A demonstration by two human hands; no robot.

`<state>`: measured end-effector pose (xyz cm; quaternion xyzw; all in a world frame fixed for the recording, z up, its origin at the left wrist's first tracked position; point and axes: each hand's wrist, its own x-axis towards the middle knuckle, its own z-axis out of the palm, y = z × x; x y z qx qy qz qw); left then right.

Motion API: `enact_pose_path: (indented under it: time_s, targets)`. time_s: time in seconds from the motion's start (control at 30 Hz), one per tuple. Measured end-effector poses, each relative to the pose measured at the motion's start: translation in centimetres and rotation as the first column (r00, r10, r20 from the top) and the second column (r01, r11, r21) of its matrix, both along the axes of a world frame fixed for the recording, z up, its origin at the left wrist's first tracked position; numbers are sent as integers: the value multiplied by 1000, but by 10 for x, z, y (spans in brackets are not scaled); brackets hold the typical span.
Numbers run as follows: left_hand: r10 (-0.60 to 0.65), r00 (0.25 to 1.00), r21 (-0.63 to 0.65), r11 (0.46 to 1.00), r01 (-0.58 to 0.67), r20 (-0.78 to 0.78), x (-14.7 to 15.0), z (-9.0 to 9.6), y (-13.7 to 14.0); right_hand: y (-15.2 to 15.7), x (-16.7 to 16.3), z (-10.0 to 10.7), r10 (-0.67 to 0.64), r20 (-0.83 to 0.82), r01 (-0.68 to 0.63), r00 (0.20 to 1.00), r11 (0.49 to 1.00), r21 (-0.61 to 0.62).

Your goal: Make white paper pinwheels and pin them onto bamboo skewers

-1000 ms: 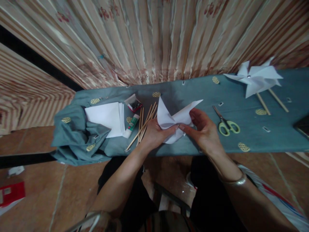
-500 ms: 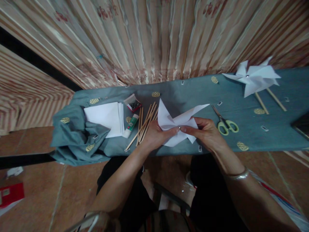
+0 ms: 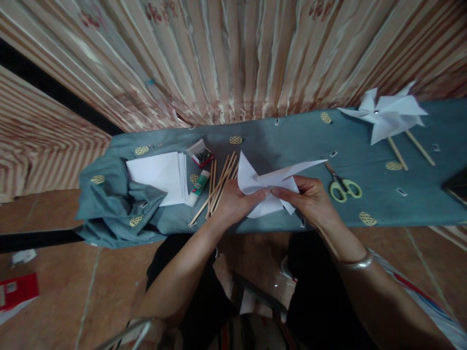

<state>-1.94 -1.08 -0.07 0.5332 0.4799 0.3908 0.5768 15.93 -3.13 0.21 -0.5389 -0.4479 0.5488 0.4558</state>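
Pinching my paper pinwheel, left hand and right hand closed; two-o'clock blade is poking farther out, middle's probably holding.

folded paper: white | cloth: grey-teal, yellow ovals | scissor handles: pale green | curtain: beige-brown stripes

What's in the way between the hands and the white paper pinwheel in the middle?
Nothing visible: the left hand and right hand both hold the paper pinwheel. The wooden sticks lie left of the left hand and the scissors right of the right hand, so neither comes between.
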Motion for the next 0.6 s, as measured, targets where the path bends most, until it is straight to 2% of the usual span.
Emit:
enact_pose_path:
  time_s: [0.27, 0.6]
  targets:
    - [44, 998, -27, 999, -45, -41, 2, 7, 0, 0, -3, -2, -35, 48, 34, 998, 999, 24]
    - [60, 997, 1, 998, -60, -51, -1, 1, 1, 0, -3, -3, -18, 50, 17, 999, 1000, 22]
